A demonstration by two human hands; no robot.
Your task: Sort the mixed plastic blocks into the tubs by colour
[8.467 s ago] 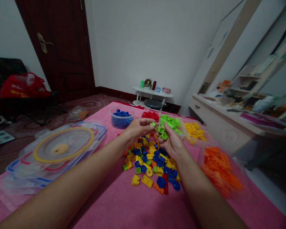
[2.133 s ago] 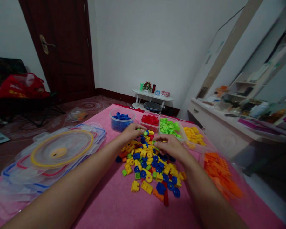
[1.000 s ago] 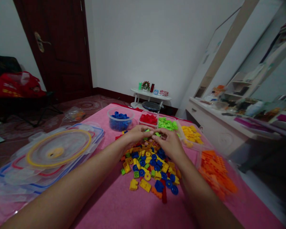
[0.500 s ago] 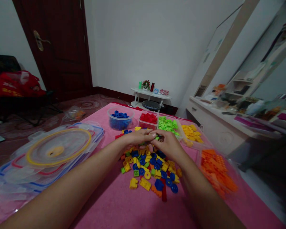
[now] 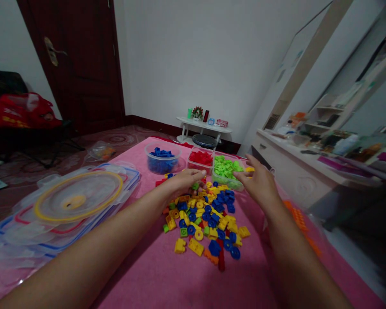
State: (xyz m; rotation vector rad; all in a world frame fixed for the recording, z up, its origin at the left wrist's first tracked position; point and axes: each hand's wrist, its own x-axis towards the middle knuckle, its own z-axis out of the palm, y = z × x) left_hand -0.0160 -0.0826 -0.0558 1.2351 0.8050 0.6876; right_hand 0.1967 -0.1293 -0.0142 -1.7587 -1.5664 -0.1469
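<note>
Our left hand (image 5: 183,182) rests on the far edge of the brick pile (image 5: 206,221), fingers curled down over a green brick (image 5: 195,186); whether they actually pinch it we cannot tell. Our right hand (image 5: 260,184) hovers spread and holding nothing, just beside the green tub (image 5: 227,171) and above the right side of the pile. The two hands are apart, with the top of the pile between them.

The pile lies loose on the pink tabletop (image 5: 167,279), mixing yellow, blue, green, orange and red pieces. We judge these bricks light, stiff and smooth: easy to lift, apt to slip or scatter if swept. A small one is best pinched across its flat sides between thumb and fingertip.

Beyond the pile stand the blue tub (image 5: 162,158) and the red tub (image 5: 201,159), each with bricks of its colour, the green tub next to them. Yellow bricks (image 5: 250,169) show past our right hand, and orange bricks (image 5: 297,216) lie blurred beside the right forearm. To the left sits a stack of clear lids (image 5: 67,206).
</note>
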